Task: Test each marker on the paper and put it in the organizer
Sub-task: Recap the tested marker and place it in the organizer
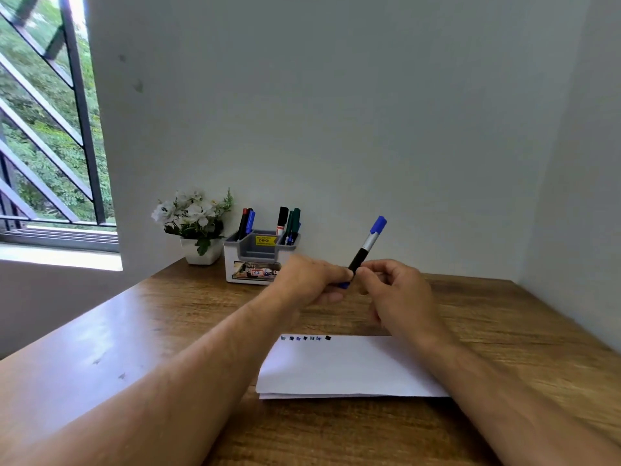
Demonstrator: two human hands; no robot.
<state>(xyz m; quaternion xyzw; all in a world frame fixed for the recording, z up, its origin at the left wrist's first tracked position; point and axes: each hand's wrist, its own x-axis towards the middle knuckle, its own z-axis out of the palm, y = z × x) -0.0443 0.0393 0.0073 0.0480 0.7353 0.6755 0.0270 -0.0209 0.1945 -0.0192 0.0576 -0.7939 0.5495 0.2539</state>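
I had both hands up over the desk, meeting at the lower end of one blue marker. My left hand curled round its bottom end, where a bit of blue showed under the fingers; whether that was the cap or the marker's butt I could not tell. My right hand pinched the black barrel just above, thumb and forefinger closed on it, the other fingers loosely curled. The marker stood tilted, its blue top leaning up and to the right, clear of everything else. Held that way, between two grips at one end, it looked to me like a cap being pulled off or pushed on, so I judged this marker was either about to be tested or just done.

Both forearms reached forward from the near edge, the left crossing over the left corner of the paper, the right over its right side. The sheet lay flat on the wooden desk just below my hands, with a short row of small blue and black test marks along its far edge, room left to their right.

Beyond the hands, against the wall, stood the grey-and-white organizer, several markers already upright in its two back compartments. A pot of white flowers sat just to its left, near the window.
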